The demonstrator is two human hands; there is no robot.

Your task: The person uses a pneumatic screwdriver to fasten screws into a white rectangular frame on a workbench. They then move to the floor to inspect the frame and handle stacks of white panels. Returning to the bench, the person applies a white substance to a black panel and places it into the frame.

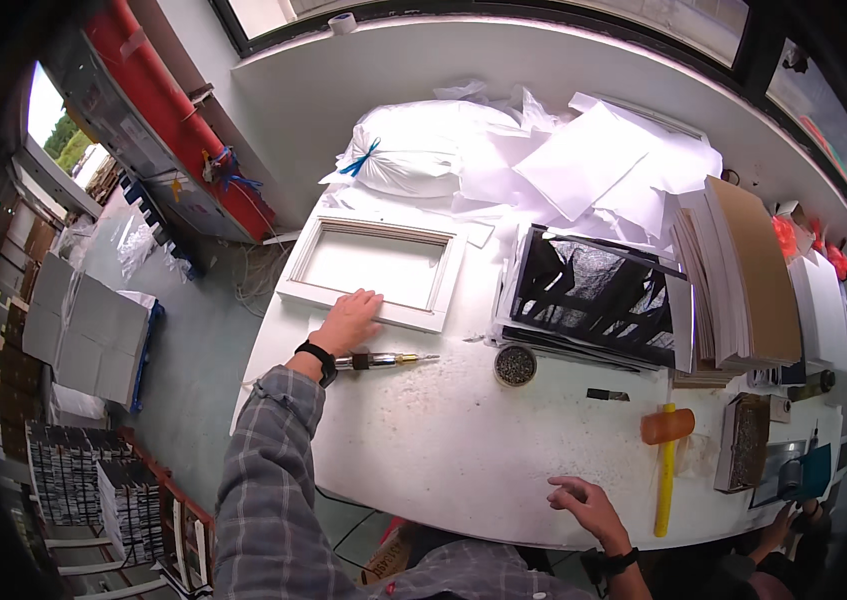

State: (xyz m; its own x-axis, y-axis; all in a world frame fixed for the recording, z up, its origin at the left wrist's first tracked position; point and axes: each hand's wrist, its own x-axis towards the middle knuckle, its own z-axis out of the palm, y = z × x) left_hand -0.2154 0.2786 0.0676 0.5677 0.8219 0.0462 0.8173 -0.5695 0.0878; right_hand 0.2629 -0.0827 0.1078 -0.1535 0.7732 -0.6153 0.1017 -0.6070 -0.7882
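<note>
A white picture frame (375,268) lies on the white table at the left, its opening pale inside. My left hand (348,318) is on the frame's near rail, with the fingers bent over it; the thumb is hard to see. Just below that hand lies a screwdriver-like tool (383,359) with a long thin tip, its rear end hidden by my wrist. My right hand (585,510) hovers at the table's near edge, empty, with fingers loosely bent and apart. A round tin (515,366) of small dark pieces stands near the middle.
A yellow-handled mallet (665,470) and a small dark tool (607,395) lie at the right. Behind are black-wrapped panels (593,290), upright boards (753,280) and a white bag (413,150). Another person's hands (778,530) are at the lower right.
</note>
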